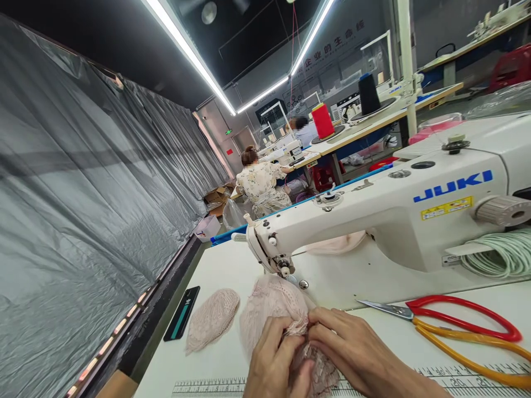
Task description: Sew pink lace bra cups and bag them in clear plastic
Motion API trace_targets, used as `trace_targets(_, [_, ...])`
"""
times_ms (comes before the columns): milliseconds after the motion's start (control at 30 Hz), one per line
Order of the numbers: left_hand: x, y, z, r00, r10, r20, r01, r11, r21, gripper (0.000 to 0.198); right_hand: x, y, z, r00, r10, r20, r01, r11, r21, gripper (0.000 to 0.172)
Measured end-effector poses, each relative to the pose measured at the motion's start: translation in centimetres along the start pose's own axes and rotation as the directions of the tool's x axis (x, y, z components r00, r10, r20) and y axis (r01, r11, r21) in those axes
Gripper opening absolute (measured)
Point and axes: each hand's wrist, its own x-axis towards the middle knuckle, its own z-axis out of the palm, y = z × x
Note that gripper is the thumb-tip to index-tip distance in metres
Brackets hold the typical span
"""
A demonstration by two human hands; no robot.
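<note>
Left hand and right hand both pinch the lace piece at its gathered edge, near the sewing machine; I'd line the layers up evenly, grip snug.

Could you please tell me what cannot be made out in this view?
- Head view: the needle point is hidden behind the lace piece under the sewing machine.
- The lace piece's pinched edge is covered by the left hand and right hand.
- The scissors' orange handle is cut off by the right edge.
</note>
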Motion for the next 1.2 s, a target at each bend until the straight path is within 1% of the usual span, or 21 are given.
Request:
trace_targets(133, [0.4,-0.1,-0.4,1.000,0.016,0.000,-0.016,0.999,0.041,0.021,0.6,-0.3,-0.1,1.000,0.020,0.005,-0.020,1.000,0.012,0.029])
trace_targets(233, [0.9,0.0,-1.0,1.000,0.028,-0.002,-0.028,0.999,0.029,0.022,0.9,-0.4,-1.0,0.999,0.037,-0.001,-0.037,0.999,0.018,0.025])
trace_targets(333, [1.0,0.0,-1.3,0.999,0.003,-0.047,-0.003,1.000,0.001,0.020,0.4,-0.3,-2.1,1.000,0.013,0.018,-0.013,1.000,0.001,0.017])
trace_targets(400, [0.9,-0.1,-1.1,0.998,0.008,-0.067,-0.007,1.000,0.006,0.021,-0.2,0.0,-2.5,0.999,-0.014,0.043,0.015,0.999,-0.030,0.015])
trace_targets(467, [0.7,-0.3,-0.6,0.998,0.037,-0.048,-0.036,0.999,0.016,0.024,-0.7,0.3,-2.2,0.998,-0.029,0.050,0.032,0.998,-0.061,0.016])
trace_targets(533, [0.6,-0.3,-0.1,0.998,0.059,-0.030,-0.058,0.998,0.021,0.026,-1.1,0.6,-1.4,0.999,-0.035,0.037,0.038,0.997,-0.074,0.017])
trace_targets(633, [0.5,-0.3,0.3,0.999,0.039,-0.022,-0.039,0.999,0.006,0.033,-1.3,0.9,-0.2,0.999,-0.032,0.026,0.034,0.998,-0.060,0.019])
trace_targets(700, [0.4,-0.3,0.3,1.000,0.013,-0.015,-0.013,1.000,-0.014,0.037,-1.2,1.0,0.2,0.999,-0.025,0.033,0.027,0.998,-0.049,0.021])
trace_targets(800, [0.4,-0.2,0.0,1.000,0.006,0.009,-0.006,1.000,-0.029,0.039,-0.9,0.9,-0.1,0.998,-0.039,0.043,0.041,0.998,-0.042,0.022])
trace_targets(900, [0.5,-0.1,-0.4,0.998,0.012,0.055,-0.010,0.999,-0.032,0.041,-0.6,0.8,-0.8,0.995,-0.092,0.043,0.094,0.994,-0.052,0.021])
trace_targets(1000, [0.7,0.0,-0.4,0.999,0.011,0.048,-0.009,0.999,-0.034,0.039,-0.4,0.7,-1.0,0.990,-0.130,0.046,0.133,0.989,-0.066,0.021])
trace_targets(1067, [0.8,0.0,-0.4,0.999,0.021,0.037,-0.020,0.999,-0.029,0.038,-0.5,0.7,-0.8,0.990,-0.131,0.044,0.134,0.989,-0.070,0.023])
trace_targets(1200, [0.6,0.2,-0.2,0.999,0.030,0.025,-0.030,1.000,-0.001,0.030,-0.5,0.8,0.0,0.996,-0.086,0.028,0.087,0.995,-0.048,0.029])
